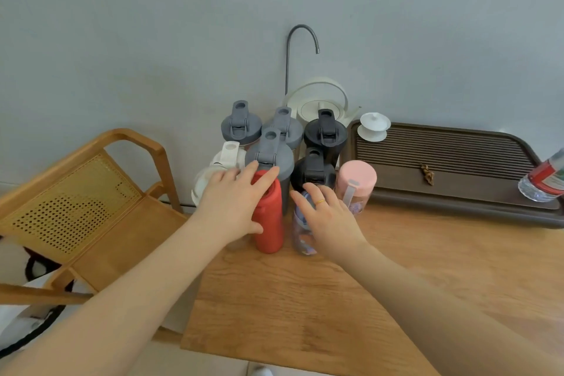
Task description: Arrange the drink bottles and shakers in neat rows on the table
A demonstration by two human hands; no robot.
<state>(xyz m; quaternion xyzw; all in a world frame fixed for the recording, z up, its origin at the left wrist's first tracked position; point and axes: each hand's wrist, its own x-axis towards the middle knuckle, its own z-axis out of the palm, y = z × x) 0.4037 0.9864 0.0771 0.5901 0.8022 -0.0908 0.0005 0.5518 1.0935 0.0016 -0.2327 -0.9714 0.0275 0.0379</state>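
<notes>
Tall red plastic bottle (268, 217), upright just left of the clear purple-printed bottle (302, 232), gripped near its top by left hand (235, 204); right hand (328, 210) wraps the purple one, apparently squaring the front row.

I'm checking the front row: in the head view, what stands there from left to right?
red bottle → purple patterned bottle → pink-lidded bottle, with the left hand on the first and the right hand on the second.
</notes>
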